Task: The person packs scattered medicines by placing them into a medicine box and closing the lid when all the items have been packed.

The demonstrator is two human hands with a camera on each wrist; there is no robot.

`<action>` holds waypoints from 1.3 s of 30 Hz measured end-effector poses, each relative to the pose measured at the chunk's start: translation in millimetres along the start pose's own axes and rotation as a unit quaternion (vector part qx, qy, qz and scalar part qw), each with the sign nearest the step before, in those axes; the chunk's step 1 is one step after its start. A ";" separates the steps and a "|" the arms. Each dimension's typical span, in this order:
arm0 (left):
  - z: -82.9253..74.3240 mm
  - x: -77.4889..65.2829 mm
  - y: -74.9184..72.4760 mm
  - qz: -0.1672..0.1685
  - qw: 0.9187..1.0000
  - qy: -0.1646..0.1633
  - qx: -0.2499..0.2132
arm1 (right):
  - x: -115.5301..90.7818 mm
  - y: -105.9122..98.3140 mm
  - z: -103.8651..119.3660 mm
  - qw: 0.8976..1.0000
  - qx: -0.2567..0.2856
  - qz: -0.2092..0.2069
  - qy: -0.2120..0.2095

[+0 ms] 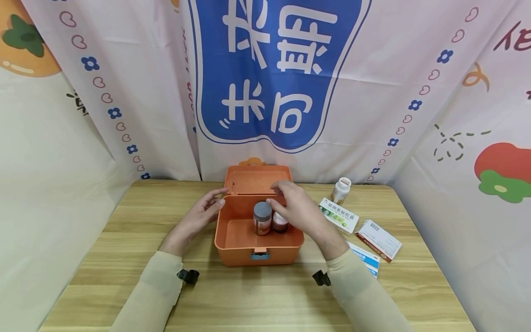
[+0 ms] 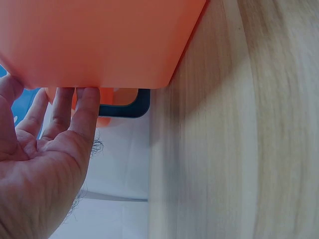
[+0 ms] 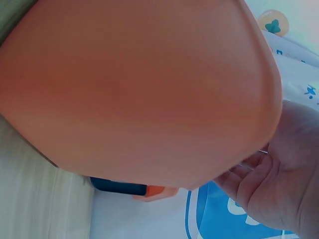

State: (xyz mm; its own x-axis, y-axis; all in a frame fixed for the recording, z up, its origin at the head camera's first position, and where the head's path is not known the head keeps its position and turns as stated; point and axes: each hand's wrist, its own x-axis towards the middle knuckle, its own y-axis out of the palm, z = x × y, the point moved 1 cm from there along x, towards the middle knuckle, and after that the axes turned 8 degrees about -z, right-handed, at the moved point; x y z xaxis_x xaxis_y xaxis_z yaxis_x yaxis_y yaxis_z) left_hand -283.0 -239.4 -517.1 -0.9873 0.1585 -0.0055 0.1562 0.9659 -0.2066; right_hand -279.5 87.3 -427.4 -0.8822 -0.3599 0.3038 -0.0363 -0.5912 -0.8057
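An orange storage box (image 1: 236, 256) stands on the table with its lid (image 1: 259, 179) tipped back behind it. Inside, a jar with a grey lid (image 1: 262, 217) and a smaller dark bottle with a white top (image 1: 280, 225) stand upright side by side. My left hand (image 1: 201, 213) is at the box's left rear corner, its fingers extended along the back and its thumb at the rim. Over the right rear rim reaches my right hand (image 1: 299, 207), fingers loosely bent near the lid and thumb above the bottles. The box wall (image 3: 139, 89) hides part of its fingers in the right wrist view.
Right of the box are a white pill bottle (image 1: 341, 190), a green-and-white medicine box (image 1: 339, 215), a white-and-red box (image 1: 379, 240) and a blue-and-white box (image 1: 365, 258), partly behind the right sleeve. A printed curtain (image 1: 356, 157) hangs behind the table.
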 end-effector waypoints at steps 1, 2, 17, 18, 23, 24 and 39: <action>0.1 0.0 0.0 0.000 1.000 0.000 0.000 | 0.2 -1.6 -0.9 1.000 0.003 0.000 0.005; 0.1 0.0 0.0 0.000 1.000 -0.001 0.001 | 0.6 -3.2 -1.8 1.000 0.006 -0.001 0.009; 0.2 0.4 0.2 0.000 1.000 -0.001 0.002 | 5.6 -23.2 -29.2 0.997 0.056 -0.047 0.023; 0.3 0.4 0.2 0.000 1.000 -0.001 0.002 | 6.1 -24.2 -31.4 0.997 0.058 -0.050 0.024; 0.5 0.6 0.3 0.000 1.000 -0.002 0.001 | 7.4 -30.8 -40.8 0.996 0.062 -0.060 0.035; 0.5 0.6 0.3 0.000 1.000 -0.003 0.001 | 7.5 -32.1 -42.8 0.995 0.064 -0.063 0.039; -0.3 -0.3 0.1 -0.001 1.000 -0.003 0.008 | 8.9 -50.9 -72.7 0.987 0.082 -0.106 0.088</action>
State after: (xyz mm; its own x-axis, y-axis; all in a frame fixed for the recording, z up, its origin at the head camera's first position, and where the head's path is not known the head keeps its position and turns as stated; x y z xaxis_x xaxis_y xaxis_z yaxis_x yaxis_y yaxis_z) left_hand -282.7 -239.3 -516.9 -0.9879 0.1547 -0.0113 0.1533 0.9629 -0.2222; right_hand -319.6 166.7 -420.6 -0.9317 -0.0934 0.3511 -0.1644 -0.7534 -0.6366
